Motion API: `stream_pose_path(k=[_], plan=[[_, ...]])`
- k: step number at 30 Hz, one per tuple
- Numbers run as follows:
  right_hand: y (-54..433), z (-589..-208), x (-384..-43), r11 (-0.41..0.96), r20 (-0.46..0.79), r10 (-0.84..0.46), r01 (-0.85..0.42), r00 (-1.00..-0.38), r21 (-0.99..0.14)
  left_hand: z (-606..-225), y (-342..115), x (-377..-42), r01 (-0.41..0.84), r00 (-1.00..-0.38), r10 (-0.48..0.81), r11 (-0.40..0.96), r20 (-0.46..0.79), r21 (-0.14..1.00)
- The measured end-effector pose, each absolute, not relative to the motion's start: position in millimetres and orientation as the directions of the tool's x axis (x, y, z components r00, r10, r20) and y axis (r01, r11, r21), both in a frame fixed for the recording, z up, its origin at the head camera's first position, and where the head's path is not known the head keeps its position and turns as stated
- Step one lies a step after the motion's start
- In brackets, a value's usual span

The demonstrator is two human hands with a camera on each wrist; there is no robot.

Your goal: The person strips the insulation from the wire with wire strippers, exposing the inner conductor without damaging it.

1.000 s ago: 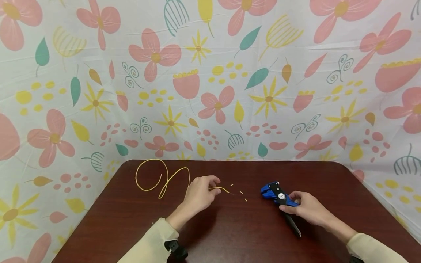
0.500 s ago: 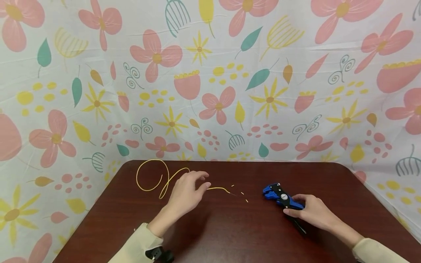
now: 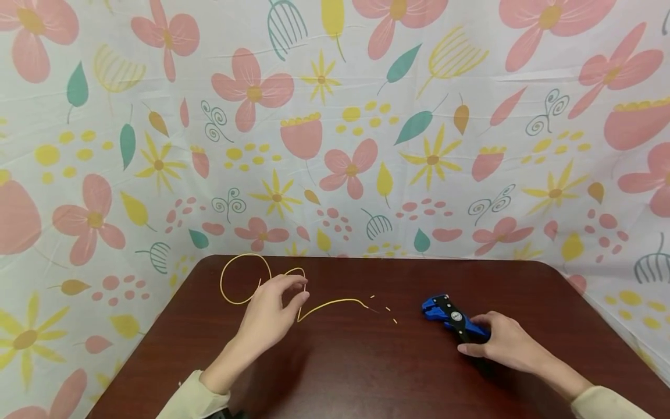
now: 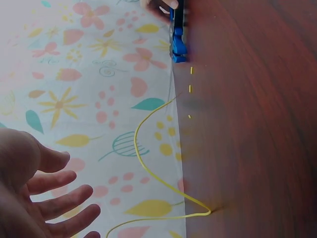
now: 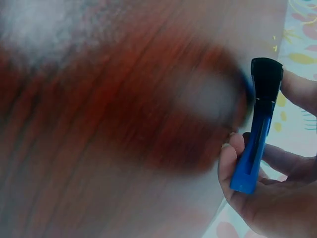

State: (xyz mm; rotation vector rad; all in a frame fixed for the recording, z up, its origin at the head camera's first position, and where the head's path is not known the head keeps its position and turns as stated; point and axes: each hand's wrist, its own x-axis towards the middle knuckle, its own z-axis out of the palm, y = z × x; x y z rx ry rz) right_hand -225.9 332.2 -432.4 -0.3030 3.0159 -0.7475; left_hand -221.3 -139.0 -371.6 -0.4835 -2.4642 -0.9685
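Note:
My left hand (image 3: 269, 308) hovers over the left part of the table, thumb and fingers apart. In the left wrist view its fingers (image 4: 67, 203) are loosely spread with nothing between them. A thin yellow wire (image 3: 335, 301) runs from behind this hand toward the middle; its right end shows bare strands. The rest of it loops at the back left. On the right, my right hand (image 3: 510, 343) grips a blue and black wire stripper (image 3: 457, 317) by a handle, its head pointing to the back left. The right wrist view shows the handles (image 5: 257, 129) between thumb and fingers.
Several short yellow insulation scraps (image 3: 388, 309) lie between the bare wire end and the wire stripper. The dark red-brown wooden table (image 3: 361, 366) ends at the back against a flower-patterned cloth (image 3: 345, 116).
My left hand has let go of the wire and drawn back left, its fingers loosening. The right hand, still holding the wire stripper, has shifted slightly right and nearer to me.

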Motion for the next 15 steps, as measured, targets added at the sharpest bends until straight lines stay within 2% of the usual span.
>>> stream_pose_path(k=[8, 15], plan=[[335.7, -434.8, -221.5, 0.874, 0.074, -0.188, -0.201, -0.979, -0.442, -370.7, -143.2, -215.4, 0.474, -0.841, 0.163, 0.683, 0.516, 0.556], [340.8, -437.6, -221.8, 0.850, 0.049, -0.191, -0.190, -0.980, -0.492, -373.0, -149.2, -212.0, 0.473, -0.844, 0.160, 0.673, 0.513, 0.569]])
